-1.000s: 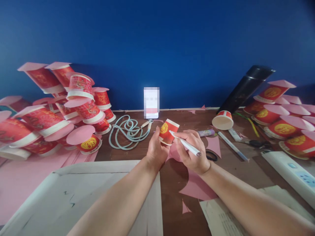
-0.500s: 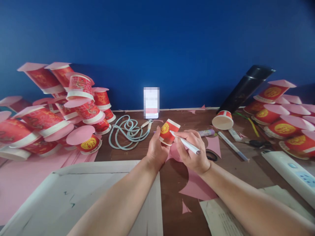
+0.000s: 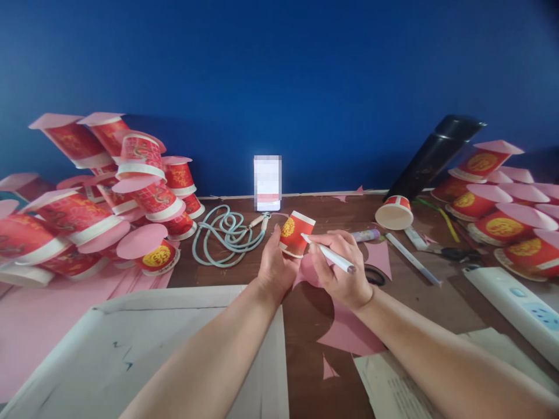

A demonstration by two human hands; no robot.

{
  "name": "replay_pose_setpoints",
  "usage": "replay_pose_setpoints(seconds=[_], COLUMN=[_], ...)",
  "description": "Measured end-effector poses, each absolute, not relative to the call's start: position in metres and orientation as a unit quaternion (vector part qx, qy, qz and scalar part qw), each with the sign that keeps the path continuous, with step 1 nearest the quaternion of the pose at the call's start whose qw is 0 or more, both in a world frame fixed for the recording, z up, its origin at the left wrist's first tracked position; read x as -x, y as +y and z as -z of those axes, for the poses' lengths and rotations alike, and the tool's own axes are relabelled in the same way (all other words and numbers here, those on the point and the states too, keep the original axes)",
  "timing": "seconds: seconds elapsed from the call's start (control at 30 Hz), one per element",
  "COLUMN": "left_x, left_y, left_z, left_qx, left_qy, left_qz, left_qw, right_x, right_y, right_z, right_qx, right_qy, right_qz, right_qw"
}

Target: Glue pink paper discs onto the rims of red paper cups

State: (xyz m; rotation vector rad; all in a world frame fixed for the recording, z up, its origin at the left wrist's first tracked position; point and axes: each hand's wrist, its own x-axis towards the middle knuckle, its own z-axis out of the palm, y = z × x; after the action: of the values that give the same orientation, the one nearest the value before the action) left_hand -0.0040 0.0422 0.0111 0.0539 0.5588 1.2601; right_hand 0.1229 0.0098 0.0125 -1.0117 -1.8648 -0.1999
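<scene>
My left hand is closed around a red paper cup with a gold round emblem, tilted, its white edge at the upper right. In my right hand is a white marker pen, its tip at the red side of the cup; I cannot tell whether it touches. Pink paper scraps lie below both hands. Black-handled scissors show partly behind my right hand. Another paper cup lies on its side beyond it, its pale round end facing me.
Red cups with pink paper discs pile up at left and right. A blue cable, a lit phone, a black flask, a second pen, a power strip and a white board surround my arms.
The cup in my left hand has shifted slightly left, with its gold emblem turned a little away. The marker stays at the cup's side, nearly unmoved.
</scene>
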Motion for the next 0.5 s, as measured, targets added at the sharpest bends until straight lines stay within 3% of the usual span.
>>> replay_pose_setpoints(seconds=[0.5], left_x=[0.0047], left_y=[0.0413], left_z=[-0.0071], left_qx=[-0.078], left_qy=[0.232], left_qz=[-0.599], left_qw=[0.763], right_x=[-0.1232], right_y=[0.0106], right_z=[-0.0128], right_qx=[0.422], right_qy=[-0.758], right_qz=[0.091], right_qw=[0.488])
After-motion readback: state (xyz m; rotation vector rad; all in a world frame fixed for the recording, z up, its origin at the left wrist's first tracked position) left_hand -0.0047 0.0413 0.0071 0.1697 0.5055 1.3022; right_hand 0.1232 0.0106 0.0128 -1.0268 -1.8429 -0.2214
